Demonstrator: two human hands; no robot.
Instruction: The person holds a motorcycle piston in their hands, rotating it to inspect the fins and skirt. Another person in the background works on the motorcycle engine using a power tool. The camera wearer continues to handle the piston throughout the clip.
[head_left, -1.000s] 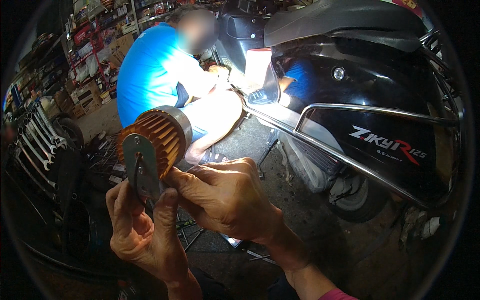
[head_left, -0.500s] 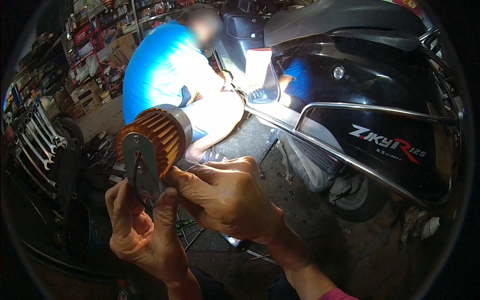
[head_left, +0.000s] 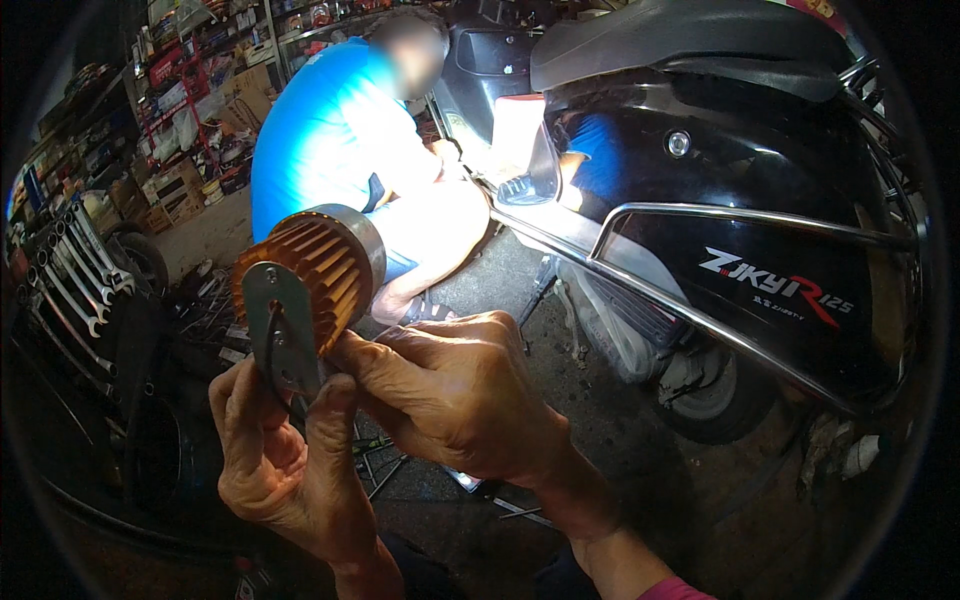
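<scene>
Filling the right side, one black scooter (head_left: 640,170) with one dark seat (head_left: 690,45) and chrome rails (head_left: 740,214), placed nearly as in the earlier frames. Crouching beside it, one person in a blue top (head_left: 310,140), brightly lit and now a little farther right than a second ago, torso and head both shifted toward the scooter. Beneath, dark floor (head_left: 610,430).

In front, one right hand (head_left: 465,400), fingers curled and pinched together against the lower edge of the lamp, in the same pose as before; cannot tell what, if anything, lies inside the pinch. Next, one left hand (head_left: 285,460), gripping from below, thumb against the lower end of the bracket, likewise unchanged.

Raised above the floor, left of centre, one finned lamp (head_left: 315,265), tilted as before. Round in body, golden-orange along the many fins, too crowded to count, with one grey metal ring (head_left: 368,250) around the far end. At far left, hanging side by side, at least five wrenches (head_left: 85,270). Fixed on the near end of the lamp, one flat grey bracket (head_left: 293,340) with a rounded top. Running down over it, one dark cable (head_left: 266,360).
</scene>
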